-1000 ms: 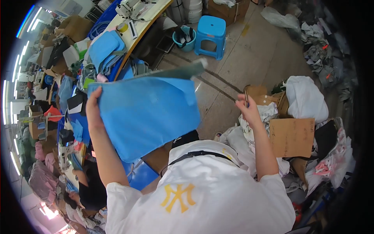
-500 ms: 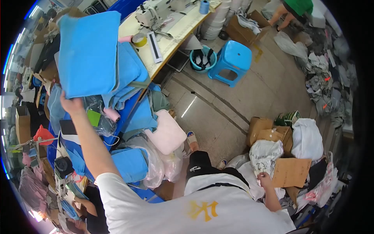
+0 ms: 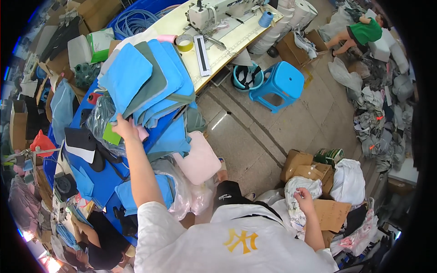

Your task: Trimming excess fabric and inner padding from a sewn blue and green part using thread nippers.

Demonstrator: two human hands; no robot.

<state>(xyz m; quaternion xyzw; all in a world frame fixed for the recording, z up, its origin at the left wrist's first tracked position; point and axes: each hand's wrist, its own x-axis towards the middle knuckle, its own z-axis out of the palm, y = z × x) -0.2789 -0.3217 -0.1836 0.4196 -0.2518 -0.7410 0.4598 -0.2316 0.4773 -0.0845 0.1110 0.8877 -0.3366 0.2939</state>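
Observation:
My left hand (image 3: 126,128) pinches the lower corner of a blue square pad (image 3: 126,75) that lies on top of a fanned stack of blue and dark green pads (image 3: 175,73) at the table's near edge. A green rectangle (image 3: 111,134) and a pink roll are beside that hand. My right hand (image 3: 303,198) is raised at the lower right, fingers curled round something small that I cannot make out, above a white bag (image 3: 296,214).
A sewing machine (image 3: 202,20) sits on the table (image 3: 232,36). A blue stool (image 3: 278,84) and bucket (image 3: 246,77) stand nearby. Cartons (image 3: 291,166) and scrap piles (image 3: 380,127) lie right. Co-workers (image 3: 364,34) work at upper right and lower left (image 3: 102,245).
The blue pad moved from in front of me up and left onto the stack, my left hand still at its corner. My right hand dropped lower, and the view shifted, bringing in the co-worker in green.

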